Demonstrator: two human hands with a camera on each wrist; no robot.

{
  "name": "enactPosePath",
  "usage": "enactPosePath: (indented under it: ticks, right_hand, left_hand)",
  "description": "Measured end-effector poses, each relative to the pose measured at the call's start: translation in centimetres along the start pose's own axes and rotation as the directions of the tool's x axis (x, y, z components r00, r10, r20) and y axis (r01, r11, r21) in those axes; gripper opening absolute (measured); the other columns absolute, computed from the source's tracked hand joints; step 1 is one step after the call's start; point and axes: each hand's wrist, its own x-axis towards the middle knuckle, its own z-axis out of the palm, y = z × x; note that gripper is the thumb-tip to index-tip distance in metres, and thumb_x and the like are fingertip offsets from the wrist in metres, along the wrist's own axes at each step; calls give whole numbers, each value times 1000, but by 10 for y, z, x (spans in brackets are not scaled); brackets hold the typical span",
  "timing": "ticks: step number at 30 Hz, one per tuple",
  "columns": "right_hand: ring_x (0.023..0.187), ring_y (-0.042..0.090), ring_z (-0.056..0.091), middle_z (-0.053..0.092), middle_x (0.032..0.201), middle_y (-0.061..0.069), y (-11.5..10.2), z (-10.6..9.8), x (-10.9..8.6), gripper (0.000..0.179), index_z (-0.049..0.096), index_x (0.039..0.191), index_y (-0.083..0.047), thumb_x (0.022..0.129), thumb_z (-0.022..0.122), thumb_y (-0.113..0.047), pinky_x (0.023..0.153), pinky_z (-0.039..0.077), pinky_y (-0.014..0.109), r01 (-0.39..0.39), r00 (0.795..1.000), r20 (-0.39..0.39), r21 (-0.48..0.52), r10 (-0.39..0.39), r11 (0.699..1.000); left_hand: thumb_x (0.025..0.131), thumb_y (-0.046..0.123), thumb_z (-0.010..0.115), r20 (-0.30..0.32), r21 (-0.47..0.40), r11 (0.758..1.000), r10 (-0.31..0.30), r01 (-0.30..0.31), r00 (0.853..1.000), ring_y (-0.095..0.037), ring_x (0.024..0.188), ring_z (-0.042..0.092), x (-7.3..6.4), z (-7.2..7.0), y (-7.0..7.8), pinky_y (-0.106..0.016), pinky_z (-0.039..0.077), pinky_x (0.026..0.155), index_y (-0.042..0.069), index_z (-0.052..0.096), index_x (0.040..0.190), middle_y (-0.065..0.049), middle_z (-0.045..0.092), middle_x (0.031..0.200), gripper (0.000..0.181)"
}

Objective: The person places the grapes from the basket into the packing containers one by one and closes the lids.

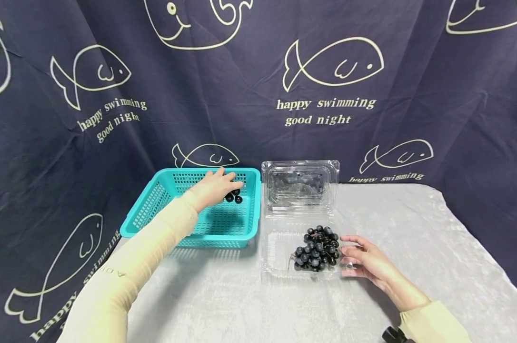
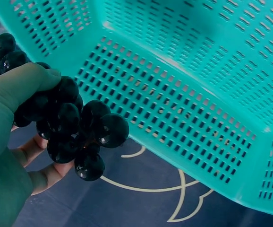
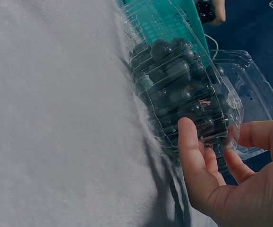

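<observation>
My left hand (image 1: 213,188) is over the turquoise basket (image 1: 132,228). It holds a small cluster of dark grapes (image 2: 63,116), the thumb on top and fingertips showing below in the left wrist view. A larger bunch of dark grapes (image 1: 316,251) lies in the right half of the clear plastic clamshell box (image 1: 277,252), whose lid (image 1: 301,181) is folded back. My right hand (image 1: 370,262) is at the box's right side, fingers spread and extended. In the right wrist view, its fingertips (image 3: 187,126) touch the clear wall and rim.
The basket stands left of the box, at the back of a table with a pale grey cloth (image 1: 224,300). Behind them hangs a dark blue curtain (image 1: 250,95) with fish drawings and lettering. A black object (image 1: 394,334) shows by the right sleeve.
</observation>
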Motion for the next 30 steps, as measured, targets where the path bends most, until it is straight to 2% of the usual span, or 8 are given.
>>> enactPosePath:
  ticks: [6,13,19,28,30]
  right_hand:
    - [88,18,60,58,101,3,0,0,-1,49,33,135,2,93,54,-8,82,53,51,3,1000,6,-1,-3,1000]
    - [88,17,60,58,100,3,1,1,-1,49,33,135,2,93,54,-9,82,53,51,8,1000,2,-5,-8,1000]
    - [88,17,60,59,100,2,2,1,-1,48,33,135,2,93,54,-8,82,53,51,13,1000,2,-1,-13,1000]
    - [89,18,59,59,100,2,2,1,-1,50,31,136,3,93,53,-8,83,53,51,14,1000,6,-7,-14,1000]
    - [90,19,59,58,101,2,3,1,-1,50,30,137,4,93,53,-8,83,53,51,14,1000,4,-10,-14,1000]
  left_hand:
    - [88,-3,55,-46,-1,1000,-2,2,999,-39,111,51,-1,-7,6,-50,49,74,25,53,122,-10,53,121,44]
    - [86,-4,55,-118,-1,1000,4,-4,993,-32,96,49,-3,-15,13,-41,46,66,24,55,116,-7,53,112,40]
    - [87,-7,50,-142,-13,1000,1,-3,990,-30,94,46,-2,-19,20,-40,44,64,23,54,114,-6,53,112,41]
    - [87,-10,41,-214,-13,1000,23,-26,976,-27,86,43,-1,-27,32,-38,41,60,22,54,108,-3,48,100,40]
    - [88,-9,40,-221,-3,999,31,-32,975,-26,85,42,0,-30,35,-36,38,59,23,55,111,-3,48,101,43]
